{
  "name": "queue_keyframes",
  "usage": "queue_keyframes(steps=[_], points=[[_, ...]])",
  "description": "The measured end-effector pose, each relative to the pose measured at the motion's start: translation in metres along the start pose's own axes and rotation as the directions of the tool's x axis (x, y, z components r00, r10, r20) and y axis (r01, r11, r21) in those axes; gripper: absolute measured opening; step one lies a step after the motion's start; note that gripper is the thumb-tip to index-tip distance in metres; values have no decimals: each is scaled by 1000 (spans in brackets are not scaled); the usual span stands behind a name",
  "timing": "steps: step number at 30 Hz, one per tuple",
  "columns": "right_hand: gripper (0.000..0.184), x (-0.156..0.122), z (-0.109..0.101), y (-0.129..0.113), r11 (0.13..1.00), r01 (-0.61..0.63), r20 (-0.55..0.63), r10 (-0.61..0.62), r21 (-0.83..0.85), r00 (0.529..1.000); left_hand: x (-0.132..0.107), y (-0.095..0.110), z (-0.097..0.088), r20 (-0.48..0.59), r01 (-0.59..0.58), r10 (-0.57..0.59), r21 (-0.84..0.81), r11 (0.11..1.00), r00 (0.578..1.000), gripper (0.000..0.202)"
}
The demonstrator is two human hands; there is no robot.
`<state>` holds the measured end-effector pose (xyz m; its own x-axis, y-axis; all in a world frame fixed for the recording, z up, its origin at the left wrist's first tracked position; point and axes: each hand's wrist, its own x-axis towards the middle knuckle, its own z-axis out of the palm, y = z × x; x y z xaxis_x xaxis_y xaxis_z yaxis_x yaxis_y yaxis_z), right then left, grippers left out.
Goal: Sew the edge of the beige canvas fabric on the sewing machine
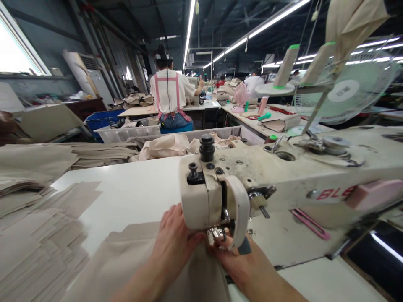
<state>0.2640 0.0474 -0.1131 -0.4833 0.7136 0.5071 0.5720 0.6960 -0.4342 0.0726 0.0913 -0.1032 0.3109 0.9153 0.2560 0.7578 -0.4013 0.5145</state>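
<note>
White table [126, 180]: beige fabric panel [126, 256] beneath left grip [173, 233], fingers laid flat; right grip [234, 258] at presser foot [215, 235], closure unclear. Stitching seems underway, extent hidden; cut pieces [40, 235] left of grips appear unsewn.

Bare left hand [172, 234], bare right hand [234, 261], bare wrists [161, 255], forearms [269, 283] uncovered as far as they show

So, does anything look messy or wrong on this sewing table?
A little: the flat beige pieces on the left lie fanned out crookedly, with edges that don't line up. Maybe that's on purpose. No spill or damage stands out on the cloth under the hands or the sewing machine.
</note>
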Motion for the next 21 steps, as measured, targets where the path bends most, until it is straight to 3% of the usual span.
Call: queue_keyframes(steps=[2, 3, 4, 5, 7, 8, 10, 14, 16, 18, 19, 21], points=[[29, -4, -5, -10, 982, -135, 59, 128, 132, 990, -27, 4, 3, -31, 33, -36, -81, 996, 999, 55], [29, -7, -6, -15, 924, -270, 111, 249, 272, 962, -40, 7, 5, 1, 51, -51, -159, 986, 999, 61], [27, -11, -6, -21, 787, -428, 195, 382, 444, 903, -52, 9, 8, 55, 72, -60, -239, 968, 997, 63], [26, -15, -3, -26, 574, -562, 297, 493, 595, 818, -61, 12, 10, 118, 100, -66, -310, 945, 991, 61], [43, -22, 4, -34, 167, -646, 442, 603, 745, 665, -71, 15, 11, 194, 167, -96, -391, 905, 976, 53], [52, -24, 8, -36, 60, -627, 460, 627, 777, 629, -72, 16, 11, 209, 201, -123, -413, 888, 970, 51], [57, -26, 15, -39, 13, -580, 425, 668, 815, 612, -68, 17, 7, 240, 265, -169, -460, 847, 956, 50], [49, -25, 16, -39, 75, -553, 374, 661, 830, 651, -61, 17, -4, 280, 297, -164, -543, 785, 946, 48], [46, -26, 15, -39, 189, -590, 341, 663, 785, 666, -61, 16, -7, 253, 236, -111, -545, 805, 961, 33], [51, -26, 14, -41, 223, -607, 299, 711, 763, 636, -64, 17, -8, 166, 128, -51, -500, 856, 985, 6], [56, -25, 14, -43, 174, -602, 303, 737, 780, 605, -66, 17, -7, 94, 35, 9, -457, 889, 996, 8], [60, -23, 14, -48, -22, -584, 405, 742, 811, 534, -69, 18, -5, -51, -214, 208, -298, 931, 977, 15]])
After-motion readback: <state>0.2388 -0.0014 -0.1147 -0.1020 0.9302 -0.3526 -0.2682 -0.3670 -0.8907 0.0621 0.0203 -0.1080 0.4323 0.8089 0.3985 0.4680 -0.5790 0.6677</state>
